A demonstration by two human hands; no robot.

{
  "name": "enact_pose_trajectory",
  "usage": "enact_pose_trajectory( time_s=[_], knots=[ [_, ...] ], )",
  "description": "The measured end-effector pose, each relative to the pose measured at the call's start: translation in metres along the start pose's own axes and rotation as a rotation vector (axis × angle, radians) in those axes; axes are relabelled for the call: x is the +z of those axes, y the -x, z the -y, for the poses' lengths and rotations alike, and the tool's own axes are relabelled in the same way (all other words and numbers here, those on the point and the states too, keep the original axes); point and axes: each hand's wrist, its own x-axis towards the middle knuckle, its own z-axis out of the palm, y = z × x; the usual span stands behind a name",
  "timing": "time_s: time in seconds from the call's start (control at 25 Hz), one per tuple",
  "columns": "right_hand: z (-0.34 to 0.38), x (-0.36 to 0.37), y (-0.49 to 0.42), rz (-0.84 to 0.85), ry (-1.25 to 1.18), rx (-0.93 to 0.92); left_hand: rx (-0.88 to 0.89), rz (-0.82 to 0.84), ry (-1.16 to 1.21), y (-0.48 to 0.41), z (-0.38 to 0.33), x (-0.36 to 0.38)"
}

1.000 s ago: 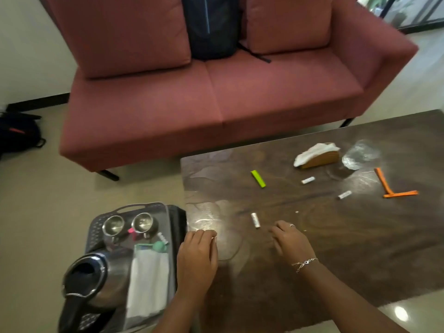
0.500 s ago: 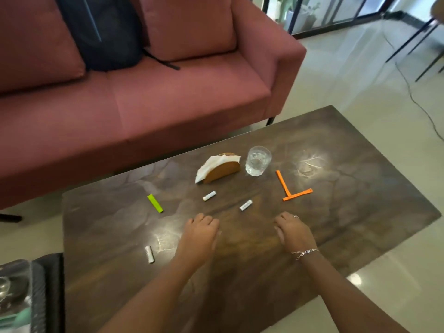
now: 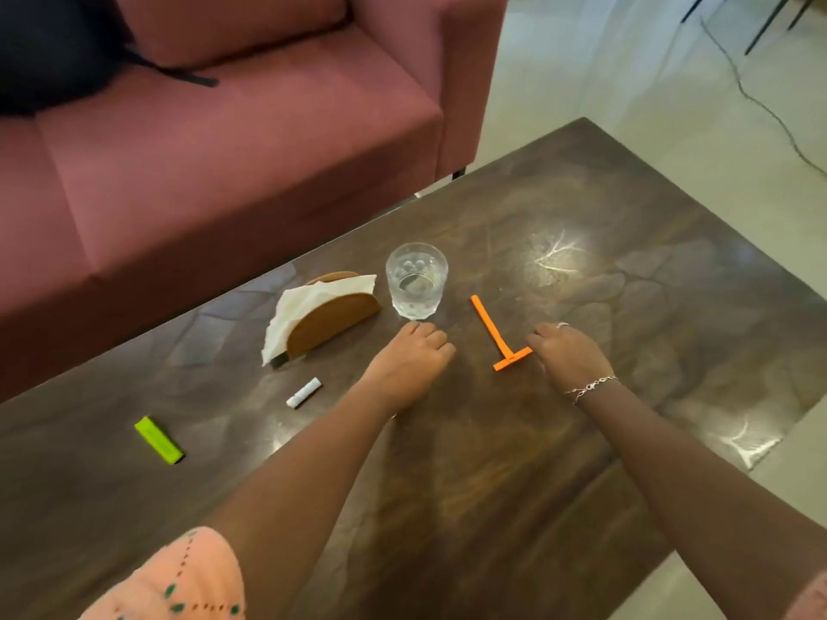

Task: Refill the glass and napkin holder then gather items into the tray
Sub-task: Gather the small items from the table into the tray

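A glass (image 3: 416, 279) holding some water stands mid-table. To its left is a wooden napkin holder (image 3: 333, 317) with white napkins. An orange razor (image 3: 491, 328) lies flat to the right of the glass. My left hand (image 3: 409, 362) lies palm down just in front of the glass, fingers curled with their tips on the table; whatever is beneath it is hidden. My right hand (image 3: 566, 358) has its thumb and curled fingertips over the right end of the razor's head. A white stick (image 3: 304, 392) and a green lighter (image 3: 159, 439) lie further left. The tray is out of view.
The dark wooden table (image 3: 626, 306) ends at right over a pale floor. A red sofa (image 3: 246, 149) stands close behind it with a dark bag (image 3: 49, 51) on the seat. A cable (image 3: 760, 105) trails across the floor at far right.
The view swung right, away from the tray, and moved closer. Both hands moved forward: the left up to the glass, where a second white stick lay, and the right onto the razor's head.
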Motion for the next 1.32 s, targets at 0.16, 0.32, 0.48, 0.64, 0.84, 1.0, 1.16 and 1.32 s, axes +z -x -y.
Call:
enact_pose_trajectory(
  time_s=[0.16, 0.32, 0.48, 0.64, 0.84, 1.0, 1.16, 1.32],
  knots=[
    [-0.014, 0.026, -0.010, -0.089, -0.038, -0.114, 0.136, 0.021, -0.036, -0.055, -0.009, 0.029],
    [-0.021, 0.046, -0.009, -0.184, -0.049, -0.121, 0.145, -0.021, -0.055, -0.092, -0.025, 0.060],
    [-0.024, 0.057, -0.001, -0.254, -0.064, -0.144, 0.135, -0.027, -0.101, -0.104, -0.028, 0.055],
    [-0.025, 0.060, 0.004, -0.321, -0.068, -0.129, 0.135, -0.080, -0.089, -0.106, -0.023, 0.056],
    [-0.018, 0.052, 0.007, -0.426, -0.049, -0.054, 0.011, -0.237, 0.039, -0.096, -0.026, 0.049],
    [0.000, 0.032, 0.022, -0.545, -0.117, 0.069, -0.257, -0.438, 0.345, -0.066, -0.029, 0.024],
    [0.041, 0.011, 0.032, -0.621, -0.239, 0.141, -0.475, -0.481, 0.578, 0.000, -0.031, -0.008],
    [0.097, -0.009, 0.028, -0.583, -0.271, 0.047, -0.602, -0.492, 0.627, 0.091, -0.024, -0.026]
  ],
)
